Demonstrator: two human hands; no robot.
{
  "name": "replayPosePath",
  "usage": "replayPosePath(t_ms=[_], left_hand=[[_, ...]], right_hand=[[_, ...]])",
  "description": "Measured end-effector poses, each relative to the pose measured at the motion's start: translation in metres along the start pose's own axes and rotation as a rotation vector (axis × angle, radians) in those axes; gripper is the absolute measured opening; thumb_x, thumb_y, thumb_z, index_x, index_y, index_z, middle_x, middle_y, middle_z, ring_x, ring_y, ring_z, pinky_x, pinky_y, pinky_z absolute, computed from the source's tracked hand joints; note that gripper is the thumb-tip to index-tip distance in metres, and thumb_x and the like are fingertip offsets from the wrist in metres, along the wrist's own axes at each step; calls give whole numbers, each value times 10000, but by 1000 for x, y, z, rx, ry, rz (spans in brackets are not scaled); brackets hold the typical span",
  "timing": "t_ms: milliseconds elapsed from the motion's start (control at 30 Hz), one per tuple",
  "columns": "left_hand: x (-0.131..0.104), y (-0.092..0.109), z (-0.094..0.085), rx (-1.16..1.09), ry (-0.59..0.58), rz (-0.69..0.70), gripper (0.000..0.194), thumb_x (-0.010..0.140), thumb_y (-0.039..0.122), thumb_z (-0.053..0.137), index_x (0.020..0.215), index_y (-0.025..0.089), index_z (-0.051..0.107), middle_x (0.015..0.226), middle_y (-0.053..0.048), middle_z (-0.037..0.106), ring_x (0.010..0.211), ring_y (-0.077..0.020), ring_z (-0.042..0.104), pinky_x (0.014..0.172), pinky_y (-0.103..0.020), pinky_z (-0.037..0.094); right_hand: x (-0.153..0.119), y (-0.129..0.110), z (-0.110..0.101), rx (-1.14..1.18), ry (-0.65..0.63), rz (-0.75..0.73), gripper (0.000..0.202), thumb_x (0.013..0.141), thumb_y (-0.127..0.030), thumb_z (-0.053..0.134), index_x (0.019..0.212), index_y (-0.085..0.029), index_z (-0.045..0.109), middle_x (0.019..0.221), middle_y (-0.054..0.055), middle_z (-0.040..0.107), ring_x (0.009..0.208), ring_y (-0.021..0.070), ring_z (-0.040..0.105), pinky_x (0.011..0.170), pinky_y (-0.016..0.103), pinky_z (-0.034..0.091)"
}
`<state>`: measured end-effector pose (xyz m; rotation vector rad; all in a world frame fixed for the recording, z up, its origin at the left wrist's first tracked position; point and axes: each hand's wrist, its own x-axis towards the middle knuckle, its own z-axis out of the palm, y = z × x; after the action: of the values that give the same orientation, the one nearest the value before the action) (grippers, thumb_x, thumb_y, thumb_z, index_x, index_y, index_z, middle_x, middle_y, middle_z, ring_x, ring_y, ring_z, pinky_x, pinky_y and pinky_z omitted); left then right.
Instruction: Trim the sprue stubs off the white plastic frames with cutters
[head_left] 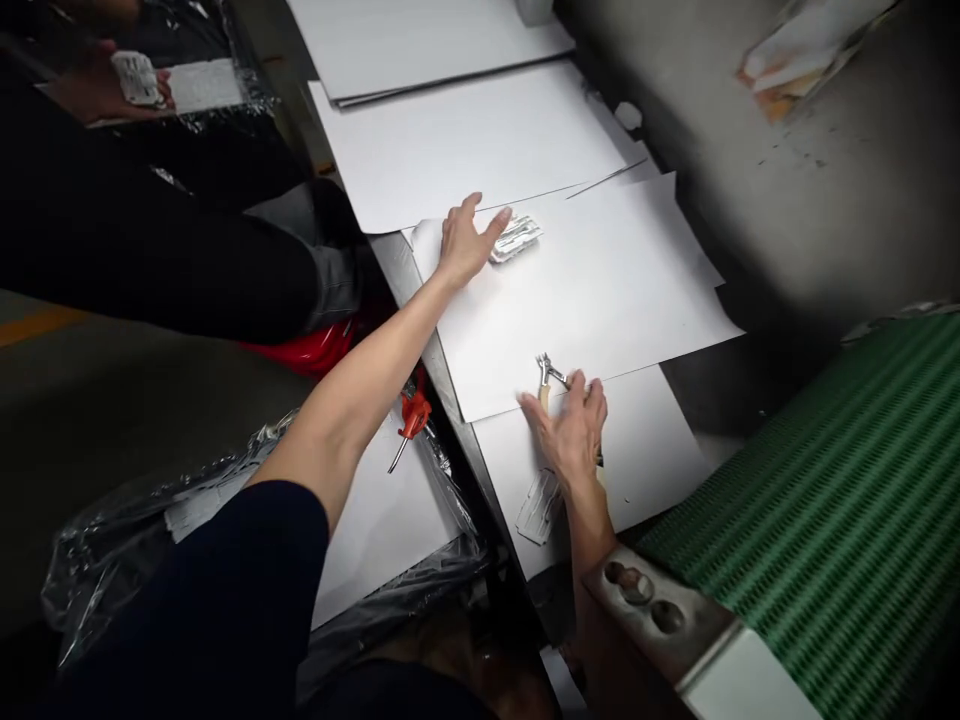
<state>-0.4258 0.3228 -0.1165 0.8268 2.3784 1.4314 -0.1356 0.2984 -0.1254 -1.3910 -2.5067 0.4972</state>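
My left hand (pixel 466 245) reaches over the white sheets with its fingers spread. Its thumb tip is at the near edge of a small stack of white molded parts (pixel 517 238); whether it touches them I cannot tell. Below, my right hand (pixel 574 430) is over a pair of nippers (pixel 546 372) with pale handles, thumb and fingers apart on either side of them. The nippers' jaws point away from me, and the palm hides part of the handles. Beside my right wrist lies a flat, pale molded part (pixel 538 507), partly covered by the hand.
White sheets (pixel 600 290) cover the narrow table. A green ribbed conveyor belt (pixel 825 430) with a metal bracket (pixel 660 600) is at right. At left, a co-worker's hand (pixel 105 90) holds white parts. A red-handled tool (pixel 414 412) sits beside a plastic-lined box (pixel 390 540).
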Motion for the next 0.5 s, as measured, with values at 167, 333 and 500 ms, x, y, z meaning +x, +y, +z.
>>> replayPosePath(t_ms=[167, 333, 500], left_hand=[[-177, -43, -105, -97, 272, -2, 303, 892, 376, 470, 1117, 192, 556, 1055, -50, 616, 977, -188, 587, 862, -293, 447], [-358, -129, -160, 291, 274, -488, 292, 850, 362, 451, 997, 170, 614, 870, -88, 661, 771, -230, 629, 694, -339, 517], [-368, -191, -151, 525, 13, -399, 363, 829, 249, 419, 1130, 135, 588, 1257, -160, 530, 1198, -307, 431, 989, -429, 369]], right_hand=[[-53, -28, -29, 340, 157, 0, 431, 889, -377, 492, 1255, -151, 476, 1284, 160, 461, 1192, 264, 444, 980, 450, 387], [-159, -74, 0, 694, -419, 6, 224, 896, -299, 468, 1043, -199, 603, 952, 93, 641, 847, 192, 616, 752, 317, 512], [-189, -115, 105, 638, -727, 145, 383, 859, -345, 463, 1145, -113, 569, 1058, 142, 612, 858, 204, 610, 758, 320, 501]])
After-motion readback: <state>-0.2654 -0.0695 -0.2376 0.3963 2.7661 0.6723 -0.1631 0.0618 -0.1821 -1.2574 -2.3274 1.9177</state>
